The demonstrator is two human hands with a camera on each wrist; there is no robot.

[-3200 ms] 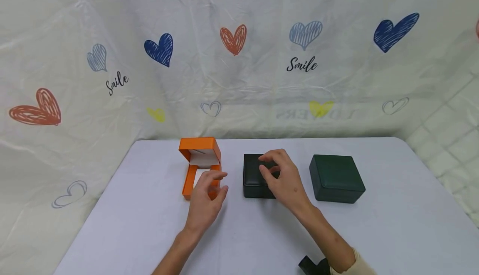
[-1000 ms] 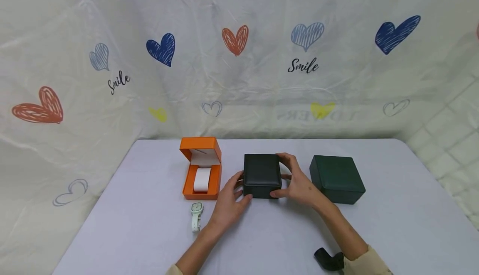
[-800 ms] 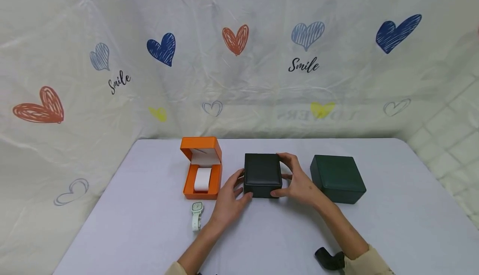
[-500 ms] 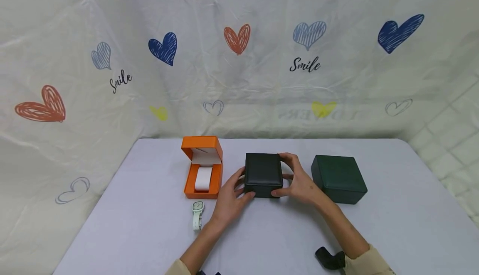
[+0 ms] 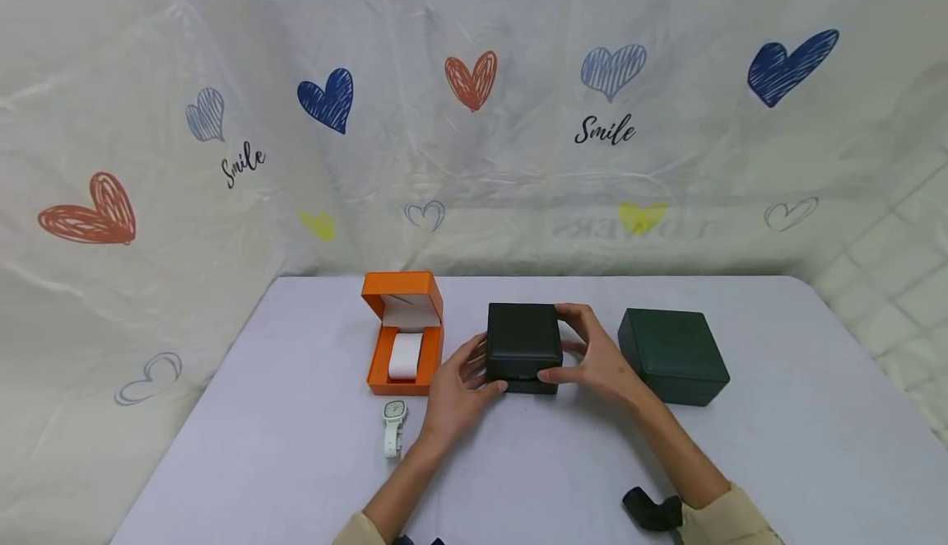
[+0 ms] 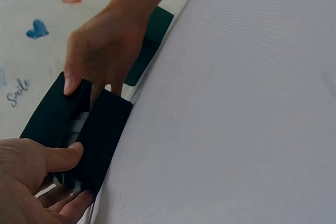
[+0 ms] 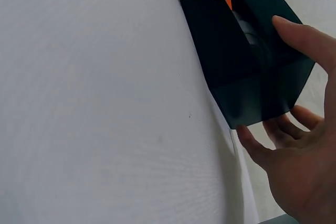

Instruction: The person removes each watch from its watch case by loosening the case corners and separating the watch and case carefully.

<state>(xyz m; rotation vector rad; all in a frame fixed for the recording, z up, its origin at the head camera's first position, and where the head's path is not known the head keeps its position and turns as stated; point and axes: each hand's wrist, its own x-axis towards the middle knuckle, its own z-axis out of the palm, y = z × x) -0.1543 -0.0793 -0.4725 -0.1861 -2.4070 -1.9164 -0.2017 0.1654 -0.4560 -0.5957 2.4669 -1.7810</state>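
Between fingers (image 7: pixel 255 148), black box (image 5: pixel 522 335)

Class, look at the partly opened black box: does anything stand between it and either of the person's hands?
Nothing visible does: the left hand and right hand both touch the black box directly, one on each side. The orange box and green box stand farther out, to left and right, not in between.

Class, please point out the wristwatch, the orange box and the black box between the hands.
Wristwatch (image 5: pixel 392 431), head view: on its strap.
Orange box (image 5: pixel 400 283), head view: on its raised lid.
Black box (image 5: pixel 523 331), head view: on top of its lid.
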